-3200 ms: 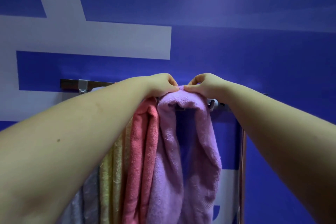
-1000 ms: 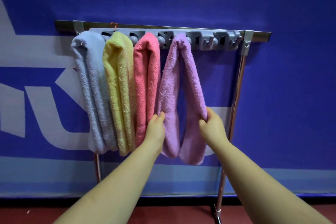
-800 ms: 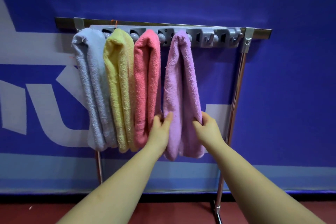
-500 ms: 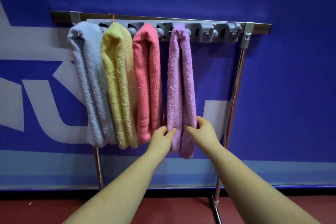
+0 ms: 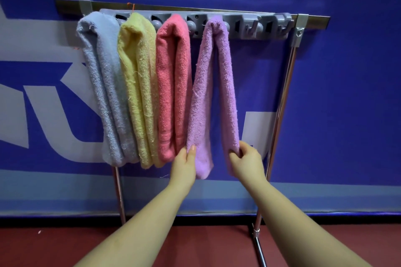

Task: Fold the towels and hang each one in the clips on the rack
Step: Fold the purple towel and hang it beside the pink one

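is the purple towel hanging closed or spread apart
Spread apart: the purple towel hangs from its clip with two halves splayed, left hand and right hand each holding one.

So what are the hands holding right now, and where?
Both hold the purple towel near its bottom: left hand on the left half, right hand pinching the right half.
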Demonstrator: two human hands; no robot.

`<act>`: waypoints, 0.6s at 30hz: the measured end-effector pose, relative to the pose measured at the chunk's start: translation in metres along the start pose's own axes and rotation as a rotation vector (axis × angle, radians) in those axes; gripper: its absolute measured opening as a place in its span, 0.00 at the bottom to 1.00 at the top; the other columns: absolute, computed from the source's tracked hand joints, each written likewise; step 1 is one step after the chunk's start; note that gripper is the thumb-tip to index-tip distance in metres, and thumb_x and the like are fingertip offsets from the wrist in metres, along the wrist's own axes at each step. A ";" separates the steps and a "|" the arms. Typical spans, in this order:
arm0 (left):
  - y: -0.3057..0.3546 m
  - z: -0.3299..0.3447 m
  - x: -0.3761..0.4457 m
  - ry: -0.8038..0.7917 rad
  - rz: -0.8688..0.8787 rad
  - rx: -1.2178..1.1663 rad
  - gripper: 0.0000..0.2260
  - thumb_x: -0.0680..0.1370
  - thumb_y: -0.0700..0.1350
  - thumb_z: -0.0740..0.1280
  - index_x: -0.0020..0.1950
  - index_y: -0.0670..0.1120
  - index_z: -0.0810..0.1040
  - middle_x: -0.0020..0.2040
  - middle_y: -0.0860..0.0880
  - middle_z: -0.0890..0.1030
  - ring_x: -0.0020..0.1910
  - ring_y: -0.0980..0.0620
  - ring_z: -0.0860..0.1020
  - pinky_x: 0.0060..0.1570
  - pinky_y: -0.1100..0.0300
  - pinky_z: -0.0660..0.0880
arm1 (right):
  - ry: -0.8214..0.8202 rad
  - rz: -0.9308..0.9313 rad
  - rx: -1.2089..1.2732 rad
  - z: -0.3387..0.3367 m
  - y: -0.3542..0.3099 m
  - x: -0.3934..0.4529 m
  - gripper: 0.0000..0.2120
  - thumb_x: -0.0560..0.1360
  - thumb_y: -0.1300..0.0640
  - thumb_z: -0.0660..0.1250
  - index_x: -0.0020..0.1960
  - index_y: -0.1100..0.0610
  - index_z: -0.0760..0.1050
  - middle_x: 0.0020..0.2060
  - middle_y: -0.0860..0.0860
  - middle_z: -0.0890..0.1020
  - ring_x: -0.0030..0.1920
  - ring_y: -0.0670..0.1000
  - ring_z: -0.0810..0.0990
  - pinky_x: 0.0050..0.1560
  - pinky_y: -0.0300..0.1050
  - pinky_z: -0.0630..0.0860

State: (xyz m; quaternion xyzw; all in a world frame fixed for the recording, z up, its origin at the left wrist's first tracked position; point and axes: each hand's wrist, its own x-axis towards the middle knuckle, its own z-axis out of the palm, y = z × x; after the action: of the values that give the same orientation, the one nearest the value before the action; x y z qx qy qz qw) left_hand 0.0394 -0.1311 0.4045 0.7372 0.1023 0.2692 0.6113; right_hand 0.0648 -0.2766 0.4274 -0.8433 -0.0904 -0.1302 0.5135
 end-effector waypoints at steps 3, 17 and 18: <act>0.003 0.013 -0.007 -0.155 -0.122 -0.143 0.13 0.81 0.46 0.57 0.58 0.41 0.76 0.55 0.46 0.80 0.56 0.49 0.76 0.56 0.62 0.70 | -0.143 0.020 0.204 0.016 -0.005 -0.011 0.08 0.76 0.58 0.62 0.39 0.52 0.75 0.33 0.45 0.78 0.35 0.46 0.74 0.31 0.30 0.70; -0.011 -0.019 -0.016 -0.605 -0.129 0.398 0.21 0.80 0.52 0.58 0.72 0.47 0.66 0.70 0.50 0.70 0.71 0.52 0.66 0.69 0.59 0.61 | -0.422 0.159 -0.051 0.004 0.009 -0.035 0.36 0.70 0.33 0.61 0.73 0.48 0.63 0.68 0.44 0.71 0.68 0.47 0.70 0.70 0.47 0.65; -0.008 -0.029 -0.016 -0.603 -0.097 0.518 0.23 0.79 0.52 0.60 0.73 0.47 0.63 0.71 0.49 0.68 0.71 0.51 0.66 0.69 0.59 0.60 | -0.423 0.137 -0.167 -0.002 0.007 -0.039 0.34 0.72 0.38 0.63 0.74 0.50 0.61 0.69 0.45 0.70 0.69 0.49 0.70 0.69 0.46 0.66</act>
State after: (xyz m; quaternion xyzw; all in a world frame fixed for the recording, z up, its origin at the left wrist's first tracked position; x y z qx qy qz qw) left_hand 0.0121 -0.1121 0.3952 0.9072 0.0172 -0.0231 0.4198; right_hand 0.0296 -0.2825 0.4104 -0.8955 -0.1275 0.0776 0.4194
